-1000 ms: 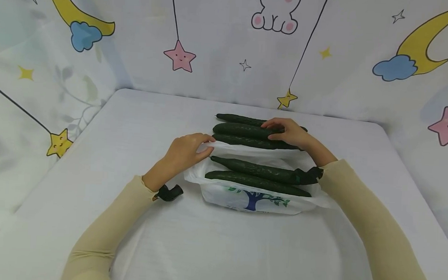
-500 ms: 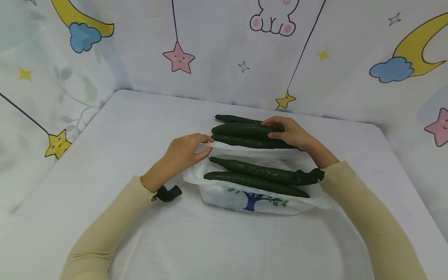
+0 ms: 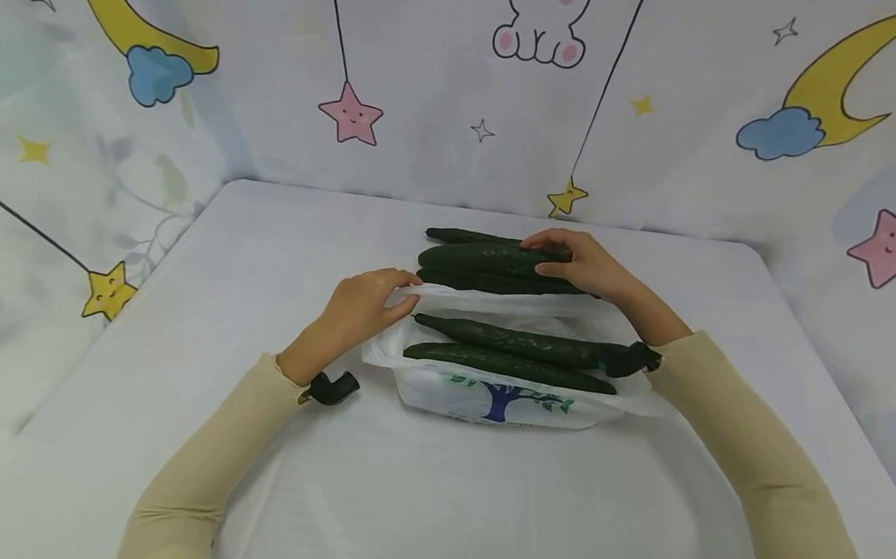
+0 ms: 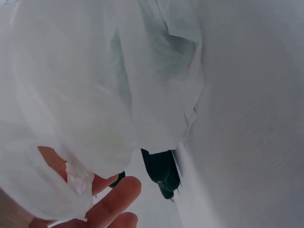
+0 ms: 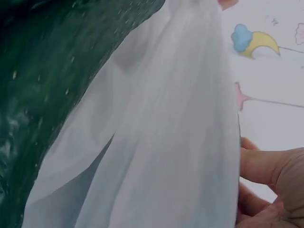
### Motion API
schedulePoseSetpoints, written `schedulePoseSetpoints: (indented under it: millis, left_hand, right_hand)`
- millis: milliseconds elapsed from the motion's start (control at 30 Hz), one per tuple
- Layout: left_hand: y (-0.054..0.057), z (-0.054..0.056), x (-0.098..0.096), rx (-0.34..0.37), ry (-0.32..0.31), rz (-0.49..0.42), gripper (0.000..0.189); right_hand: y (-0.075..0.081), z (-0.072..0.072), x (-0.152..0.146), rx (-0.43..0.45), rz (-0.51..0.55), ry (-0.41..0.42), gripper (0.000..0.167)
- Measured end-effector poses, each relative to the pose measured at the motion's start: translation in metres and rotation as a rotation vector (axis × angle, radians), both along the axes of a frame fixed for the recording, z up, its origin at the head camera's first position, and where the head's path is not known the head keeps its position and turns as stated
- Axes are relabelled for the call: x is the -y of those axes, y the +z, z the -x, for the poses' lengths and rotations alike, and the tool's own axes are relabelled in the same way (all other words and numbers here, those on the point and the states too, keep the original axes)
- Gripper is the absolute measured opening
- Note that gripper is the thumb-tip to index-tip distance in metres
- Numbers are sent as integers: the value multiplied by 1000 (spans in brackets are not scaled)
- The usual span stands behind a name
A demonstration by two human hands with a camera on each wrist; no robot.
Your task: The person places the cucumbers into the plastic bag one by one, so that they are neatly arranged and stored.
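In the head view my left hand [image 3: 360,305] pinches the far left rim of a white plastic bag [image 3: 424,395] printed with a tree. Two long dark green cucumbers [image 3: 520,341] lie inside its wide mouth. Just beyond the bag, my right hand [image 3: 580,264] grips a thick cucumber [image 3: 471,258] near its right end, thumb on the near side. One cucumber [image 3: 485,282] lies on its near side, another thinner cucumber [image 3: 461,235] behind it. In the right wrist view the bag [image 5: 180,123] hides most of the fingers; a bagged cucumber [image 5: 47,85] fills the left.
A white cloth covers the table [image 3: 446,496]. At its back stands a white curtain [image 3: 428,45] with moons, stars and a bear. The right forearm [image 3: 741,442] reaches over the bag's right end. Dark wrist cameras [image 3: 334,387] sit under both wrists.
The view has shifted slightly, so everything appears a little further left. Both hands keep their holds; the gripped cucumber has hardly moved.
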State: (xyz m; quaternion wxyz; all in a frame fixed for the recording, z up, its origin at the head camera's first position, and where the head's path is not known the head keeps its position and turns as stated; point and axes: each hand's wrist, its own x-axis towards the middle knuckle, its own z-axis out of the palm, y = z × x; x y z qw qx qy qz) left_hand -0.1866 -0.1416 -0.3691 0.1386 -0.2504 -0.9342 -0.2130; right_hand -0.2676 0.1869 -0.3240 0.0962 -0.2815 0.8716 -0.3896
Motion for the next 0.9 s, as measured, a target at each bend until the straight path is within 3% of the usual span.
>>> schedulePoseSetpoints:
  millis: [267,633,900]
  left_hand:
    - [0,0,0,25,1,0,25]
    - [0,1,1,-19,9,-4,24]
    - [-1,1,1,-17,31,-16,21]
  right_hand:
    - [13,-13,-1,3,16,-15,37]
    - [31,-35,3,28,65,-61,37]
    - [38,-58,3,60,51,-39,38]
